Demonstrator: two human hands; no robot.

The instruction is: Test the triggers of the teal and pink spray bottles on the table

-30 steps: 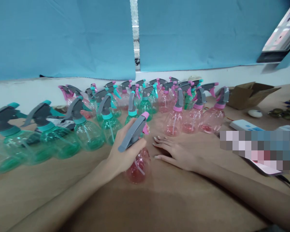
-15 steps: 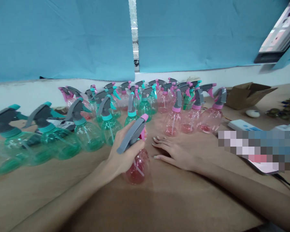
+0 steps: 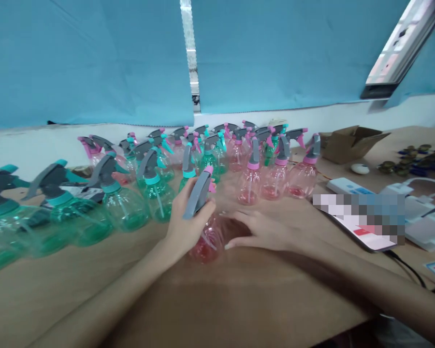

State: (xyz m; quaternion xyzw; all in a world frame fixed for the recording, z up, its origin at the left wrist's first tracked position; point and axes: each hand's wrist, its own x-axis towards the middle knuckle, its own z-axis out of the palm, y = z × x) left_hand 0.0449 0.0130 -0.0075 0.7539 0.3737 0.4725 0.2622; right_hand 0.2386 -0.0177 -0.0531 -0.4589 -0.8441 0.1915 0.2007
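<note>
Item: pink spray bottle [image 3: 206, 245], on or just over the counter [image 3: 210, 309] (I can't tell which), fingers of the left hand [image 3: 187, 220] wrapped round its neck. Item: right hand [image 3: 264, 231], fingers parted, beside it. Step, I judge: steadying; next move calls for a gentle two-sided hold.

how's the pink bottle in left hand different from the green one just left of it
The pink bottle is gripped by the left hand; the green bottle stands unheld on the table. The pink bottle has pink trim; the green bottle, teal trim. Both have gray spray heads and inner tubes.
</note>
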